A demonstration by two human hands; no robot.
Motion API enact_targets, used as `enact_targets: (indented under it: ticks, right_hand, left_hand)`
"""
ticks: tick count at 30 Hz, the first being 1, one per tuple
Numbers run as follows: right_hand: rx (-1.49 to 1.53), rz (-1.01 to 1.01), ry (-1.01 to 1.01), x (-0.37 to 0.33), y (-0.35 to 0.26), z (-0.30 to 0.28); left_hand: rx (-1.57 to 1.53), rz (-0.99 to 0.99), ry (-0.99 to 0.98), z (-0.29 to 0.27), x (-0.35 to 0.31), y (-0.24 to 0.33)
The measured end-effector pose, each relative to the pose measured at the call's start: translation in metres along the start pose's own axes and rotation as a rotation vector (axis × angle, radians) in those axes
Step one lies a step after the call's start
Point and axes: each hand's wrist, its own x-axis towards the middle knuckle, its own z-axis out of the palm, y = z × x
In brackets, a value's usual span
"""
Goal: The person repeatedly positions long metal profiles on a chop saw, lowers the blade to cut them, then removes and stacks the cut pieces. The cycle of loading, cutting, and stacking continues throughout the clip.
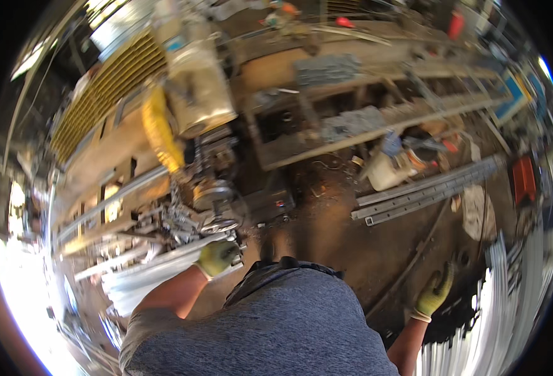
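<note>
My left hand (217,257), in a yellow-green work glove with dark fingers, is curled beside the ends of a stack of pale metal bars (145,279). Whether anything lies inside its grip is hidden. Out to the right, my right hand (435,292) wears the same kind of glove. Its fingers are stretched out and it holds nothing. Long silvery metal lengths (515,301) lie close to it on the right. Ahead of the left hand stands a machine with a yellow curved guard (161,128) and a round handwheel (220,224).
Perforated square tubes (427,188) lie on the floor ahead to the right, beside a whitish container (389,169). A long workbench frame (377,135) crosses the far side. A red box (523,180) stands at far right. A dark hose or cable (417,254) runs across the floor.
</note>
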Motion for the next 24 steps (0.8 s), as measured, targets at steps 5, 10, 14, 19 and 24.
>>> enact_targets:
  ticks: [5, 10, 14, 19, 24]
  right_hand:
    - [0.334, 0.024, -0.384, 0.019, -0.118, 0.157]
    - [0.298, -0.085, -0.675, -0.006, -0.244, 0.269]
    - [0.347, -0.134, -0.856, -0.029, -0.320, 0.299]
    - [0.205, -0.009, -0.861, -0.052, -0.343, 0.295]
    - [0.096, 0.249, -0.849, -0.076, -0.310, 0.280]
  left_hand:
    - [-0.039, -0.536, 0.706, -0.093, -0.105, -0.178]
    - [0.400, -0.850, 0.632, -0.214, -0.064, -0.367]
    - [0.484, -1.072, 0.197, -0.272, 0.014, -0.473]
    - [0.607, -0.955, 0.080, -0.308, 0.085, -0.554]
    - [0.477, -0.899, 0.053, -0.332, 0.100, -0.570]
